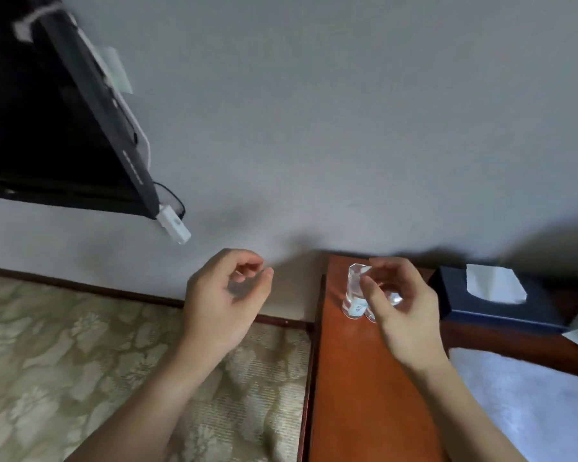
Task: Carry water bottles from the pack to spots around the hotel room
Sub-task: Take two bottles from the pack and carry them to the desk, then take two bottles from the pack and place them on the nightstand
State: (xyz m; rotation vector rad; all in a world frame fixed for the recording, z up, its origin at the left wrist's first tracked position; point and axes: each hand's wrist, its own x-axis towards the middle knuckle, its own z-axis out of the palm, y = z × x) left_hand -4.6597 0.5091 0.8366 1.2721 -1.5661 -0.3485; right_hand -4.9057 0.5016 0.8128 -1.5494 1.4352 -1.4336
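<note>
Wooden ledge [364, 378] holds two bottles [356, 295]: light, smooth plastic, prob. slippery, grab mid-body; right hand [401, 305] curls near them, contact unclear; left hand [224, 295] loosely curled, empty.

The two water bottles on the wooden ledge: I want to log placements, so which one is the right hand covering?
The right-hand bottle, nearer the tissue box. The right hand hides most of it, while the left-hand bottle stands in plain view with its label showing.
</note>
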